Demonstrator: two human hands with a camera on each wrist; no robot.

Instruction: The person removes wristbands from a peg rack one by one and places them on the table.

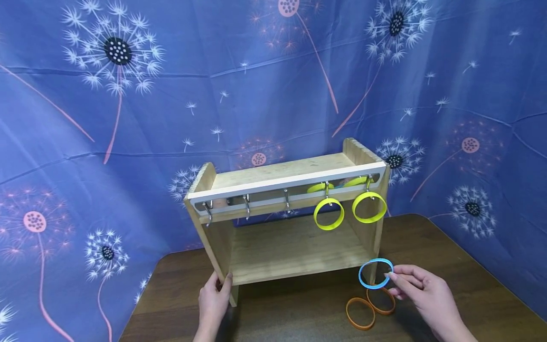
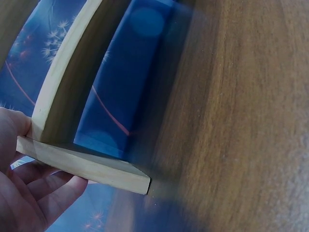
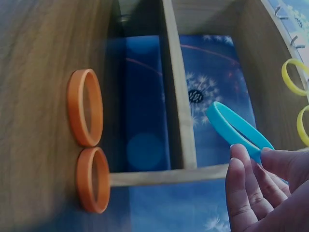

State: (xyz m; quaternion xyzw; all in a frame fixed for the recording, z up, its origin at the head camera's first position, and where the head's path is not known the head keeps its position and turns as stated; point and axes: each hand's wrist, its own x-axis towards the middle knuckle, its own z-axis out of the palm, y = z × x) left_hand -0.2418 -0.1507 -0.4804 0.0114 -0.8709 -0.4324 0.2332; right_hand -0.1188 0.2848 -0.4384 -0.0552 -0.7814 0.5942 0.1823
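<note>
A small wooden shelf (image 1: pixel 299 251) stands on the table. My left hand (image 1: pixel 213 300) grips its left side panel low down, with the thumb on one face and the fingers behind, as the left wrist view shows. Between thumb and fingertips my right hand (image 1: pixel 431 297) pinches a light blue wristband (image 3: pixel 224 123), held up in front of the shelf's right leg. Two yellow wristbands, one (image 1: pixel 315 217) beside the other (image 1: pixel 367 221), hang from the two rightmost hooks. Below the blue band, two orange wristbands (image 3: pixel 75 104) lie on the table.
Several metal hooks (image 1: pixel 247 209) line the shelf's front rail (image 1: pixel 290 181); the ones on the left carry no bands. Yellow arcs also show in the rail's slot. The brown wooden table (image 1: pixel 427 237) meets a blue dandelion-print curtain (image 1: pixel 171 118) behind and at the sides.
</note>
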